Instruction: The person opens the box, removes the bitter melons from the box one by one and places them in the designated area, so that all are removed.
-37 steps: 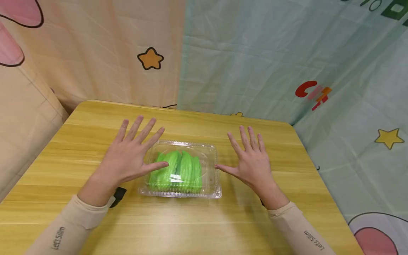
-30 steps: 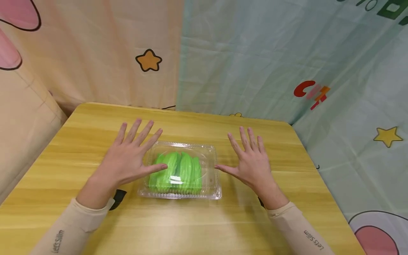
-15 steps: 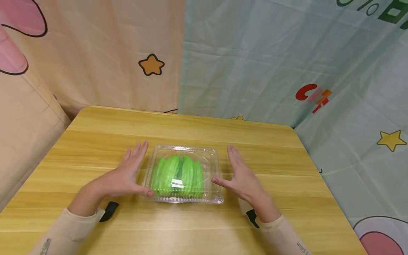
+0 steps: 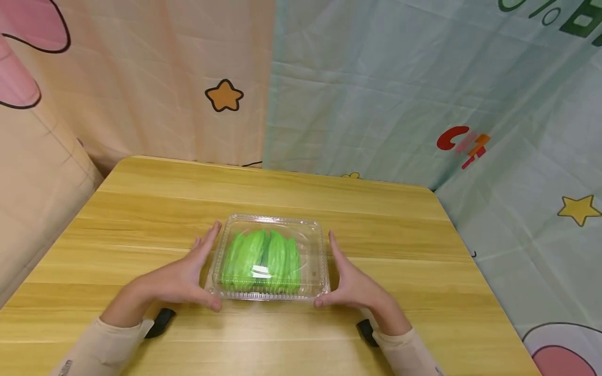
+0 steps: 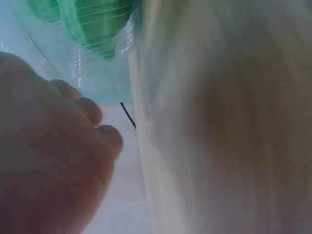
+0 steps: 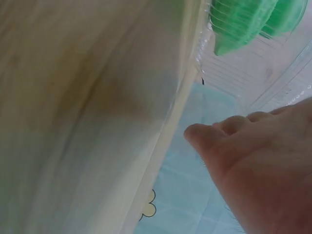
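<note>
Peach fabric (image 4: 164, 52) with an orange star (image 4: 224, 95) is hanging beside pale blue fabric (image 4: 367, 94), and a soft glare (image 4: 263, 329) is kinda washing over the wood-grain table (image 4: 385, 219).

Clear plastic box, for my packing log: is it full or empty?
Partly filled: green pieces sit inside the box, with bare space towards its right side.

- Container (image 4: 314, 256) on table (image 4: 301, 196), between the two hands.
- Contents (image 4: 277, 258) inside container, nearer its left side.
- Left hand (image 4: 185, 279) beside container's left side, thumb by near-left corner.
- Right hand (image 4: 352, 287) beside right side, thumb by near-right corner; contact unclear.
- Cloth (image 4: 348, 104) behind table.
</note>
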### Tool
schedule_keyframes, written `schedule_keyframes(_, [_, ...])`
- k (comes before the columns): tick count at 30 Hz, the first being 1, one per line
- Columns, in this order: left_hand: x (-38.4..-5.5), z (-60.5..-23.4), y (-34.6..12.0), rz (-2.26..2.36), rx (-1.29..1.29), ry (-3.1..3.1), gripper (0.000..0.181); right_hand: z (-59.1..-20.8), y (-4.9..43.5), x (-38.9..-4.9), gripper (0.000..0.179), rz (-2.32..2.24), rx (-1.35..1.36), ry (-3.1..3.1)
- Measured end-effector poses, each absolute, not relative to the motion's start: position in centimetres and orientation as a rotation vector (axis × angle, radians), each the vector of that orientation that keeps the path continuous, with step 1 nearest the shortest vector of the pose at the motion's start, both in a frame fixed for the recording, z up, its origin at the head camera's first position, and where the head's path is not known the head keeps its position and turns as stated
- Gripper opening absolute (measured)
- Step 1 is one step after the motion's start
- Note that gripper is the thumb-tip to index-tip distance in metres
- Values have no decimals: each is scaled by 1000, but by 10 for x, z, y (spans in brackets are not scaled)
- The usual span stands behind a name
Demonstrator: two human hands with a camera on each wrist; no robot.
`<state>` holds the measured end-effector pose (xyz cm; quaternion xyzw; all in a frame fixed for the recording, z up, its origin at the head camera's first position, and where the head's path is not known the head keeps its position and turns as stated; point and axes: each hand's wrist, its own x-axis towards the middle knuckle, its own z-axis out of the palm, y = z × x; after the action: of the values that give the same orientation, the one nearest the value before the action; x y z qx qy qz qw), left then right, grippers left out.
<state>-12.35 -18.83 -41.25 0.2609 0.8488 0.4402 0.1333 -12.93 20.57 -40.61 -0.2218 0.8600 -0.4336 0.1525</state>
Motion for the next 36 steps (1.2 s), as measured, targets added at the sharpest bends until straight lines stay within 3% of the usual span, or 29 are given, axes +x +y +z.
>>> schedule_keyframes(5, [-123, -415, -187, 1259, 731, 2457, 157, -409, 206, -130, 162, -1170, -658, 2411])
schedule_keyframes(10, [-125, -417, -184, 1264, 678, 2425, 156, -409, 204, -131, 163, -1118, -636, 2420])
schedule_keyframes(29, [-123, -418, -174, 1278, 616, 2445, 131, -413, 205, -132, 127, -1109, -598, 2425])
schedule_keyframes(36, [-122, -418, -174, 1278, 653, 2447, 121, -413, 202, -129, 129, -1015, -585, 2444])
